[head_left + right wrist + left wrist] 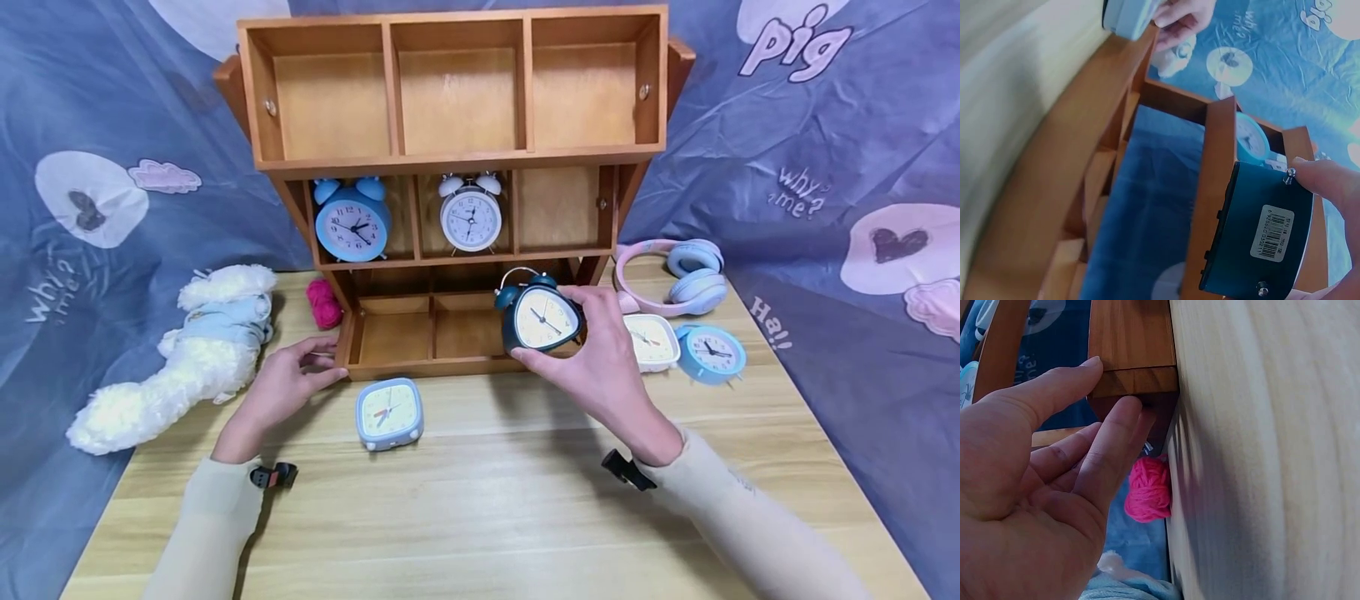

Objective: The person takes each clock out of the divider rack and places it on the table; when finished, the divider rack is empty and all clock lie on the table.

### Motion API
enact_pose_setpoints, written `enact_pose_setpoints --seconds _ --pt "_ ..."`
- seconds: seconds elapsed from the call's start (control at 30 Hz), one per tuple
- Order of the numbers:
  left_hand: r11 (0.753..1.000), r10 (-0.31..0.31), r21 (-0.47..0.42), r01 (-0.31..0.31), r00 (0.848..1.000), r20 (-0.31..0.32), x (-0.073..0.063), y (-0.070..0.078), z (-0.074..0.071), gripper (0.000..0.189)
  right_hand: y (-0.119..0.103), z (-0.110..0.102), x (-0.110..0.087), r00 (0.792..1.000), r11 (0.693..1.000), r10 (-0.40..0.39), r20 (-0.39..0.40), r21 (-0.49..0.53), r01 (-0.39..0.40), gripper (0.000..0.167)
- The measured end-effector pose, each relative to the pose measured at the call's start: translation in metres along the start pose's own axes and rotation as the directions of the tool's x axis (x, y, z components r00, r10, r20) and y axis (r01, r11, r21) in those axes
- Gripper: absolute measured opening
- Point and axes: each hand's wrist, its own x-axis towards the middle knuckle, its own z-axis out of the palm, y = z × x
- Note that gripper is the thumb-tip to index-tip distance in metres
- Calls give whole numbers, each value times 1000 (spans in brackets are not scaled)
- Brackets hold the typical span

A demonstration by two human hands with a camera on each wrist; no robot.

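My right hand (603, 367) holds a dark teal twin-bell alarm clock (543, 318), thumb below and fingers on its right side. The clock's rounded-triangle face is tilted, in front of the wooden shelf's (465, 367) bottom row. In the right wrist view the clock's underside with its barcode label (1272, 233) and small metal feet shows. My left hand (288, 379) rests at the shelf's front left corner. Its thumb and fairly straight fingers touch the wooden corner (1138, 381) in the left wrist view. Near it on the table lies a square blue-grey clock (390, 412).
A blue twin-bell clock (352, 223) and a white one (470, 217) stand in the middle row. Right of the shelf are a white clock (651, 342), a round blue clock (712, 354) and headphones (693, 275). Pink yarn (324, 303) and a white plush (202, 358) lie left.
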Motion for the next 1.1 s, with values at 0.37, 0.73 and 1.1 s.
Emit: enact_pose_setpoints --seconds 0.37,0.73,1.1 --pt "1000 -9 -1 9 1000 4 -1 -1 1 58 4 20 -16 996 1000 -24 87 6 24 90" --pt "1000 9 -1 -9 1000 -4 0 1 0 60 2 41 -38 974 999 40 225 -7 -39 95" --pt "1000 -4 13 4 1000 -4 0 1 0 59 4 58 -50 945 998 64 321 -10 -64 95"
